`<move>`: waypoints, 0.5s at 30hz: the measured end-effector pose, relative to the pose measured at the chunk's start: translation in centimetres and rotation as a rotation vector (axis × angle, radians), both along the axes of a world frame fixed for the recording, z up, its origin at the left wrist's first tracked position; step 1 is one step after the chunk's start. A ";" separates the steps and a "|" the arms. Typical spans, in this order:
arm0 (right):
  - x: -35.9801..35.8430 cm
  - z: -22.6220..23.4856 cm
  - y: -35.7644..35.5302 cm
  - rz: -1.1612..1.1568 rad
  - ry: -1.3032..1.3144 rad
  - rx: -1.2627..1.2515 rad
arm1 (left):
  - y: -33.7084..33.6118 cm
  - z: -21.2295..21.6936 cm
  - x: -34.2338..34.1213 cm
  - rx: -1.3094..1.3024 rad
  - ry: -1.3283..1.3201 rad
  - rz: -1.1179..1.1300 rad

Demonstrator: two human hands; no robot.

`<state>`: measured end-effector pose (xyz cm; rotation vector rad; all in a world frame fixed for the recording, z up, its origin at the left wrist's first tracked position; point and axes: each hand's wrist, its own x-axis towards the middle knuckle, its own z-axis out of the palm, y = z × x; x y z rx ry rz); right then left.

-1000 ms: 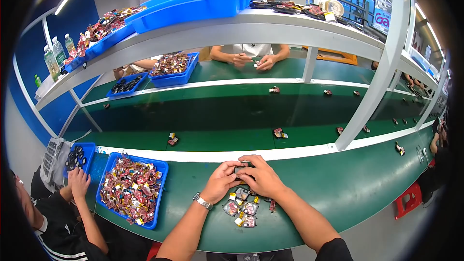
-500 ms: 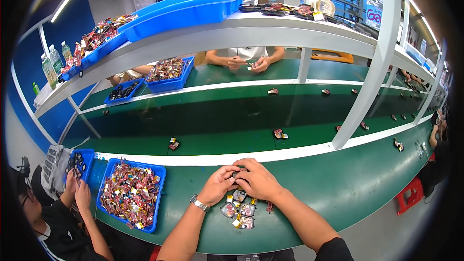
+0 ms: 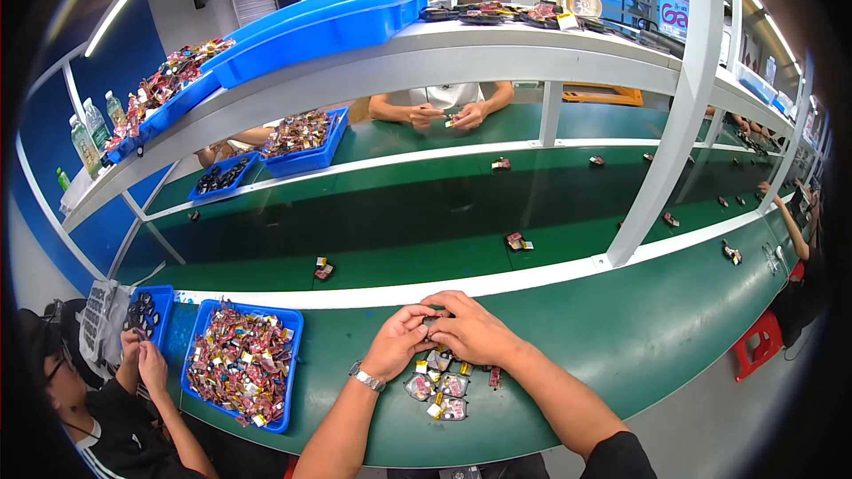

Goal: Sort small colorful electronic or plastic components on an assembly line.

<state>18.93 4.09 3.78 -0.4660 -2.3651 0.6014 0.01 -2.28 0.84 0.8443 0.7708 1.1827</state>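
Above the green bench top, my left hand [image 3: 398, 342] and my right hand [image 3: 470, 331] meet, fingertips pinched together around a small dark part [image 3: 432, 323] that the fingers mostly hide. Just below them on the bench lies a cluster of small assemblies [image 3: 453, 386]: dark casings holding red circuit boards, with white and yellow tabs. One small reddish board piece [image 3: 494, 377] sits apart, beside my right wrist. Left of my left forearm stands a blue tray [image 3: 295, 364] heaped with red boards bearing white and yellow tabs.
A co-worker's hands [image 3: 142, 359] handle a part beside a blue tray of black pieces [image 3: 158, 303] at left. Beyond the white rail runs a green belt [image 3: 417, 253] with scattered assemblies. A white post [image 3: 670, 124] rises at right; a shelf [image 3: 497, 51] spans overhead.
The whole view has shifted slightly. My hands stay pinched together with only small finger movement. At the far right, another person's arm now reaches toward the belt.
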 end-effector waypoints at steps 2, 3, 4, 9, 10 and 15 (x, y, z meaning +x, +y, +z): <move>0.0 -0.1 -0.1 -0.011 0.005 0.014 | 0.1 0.1 0.2 -0.001 0.013 0.001; 0.0 -0.2 -0.4 -0.061 0.052 -0.015 | 0.1 0.3 0.3 0.009 0.018 0.016; 0.0 -0.3 -0.6 -0.109 0.100 -0.043 | 0.1 0.5 0.4 0.020 0.025 0.032; -0.8 -1.2 -1.1 -0.157 0.181 -0.084 | 0.3 -0.6 -0.2 0.019 -0.022 0.013; -1.1 -1.4 -1.2 -0.180 0.205 -0.096 | 0.2 -0.6 -0.2 0.026 -0.032 0.017; -1.7 -1.4 -1.5 -0.221 0.222 -0.058 | 0.2 -0.5 -0.1 0.043 -0.063 0.027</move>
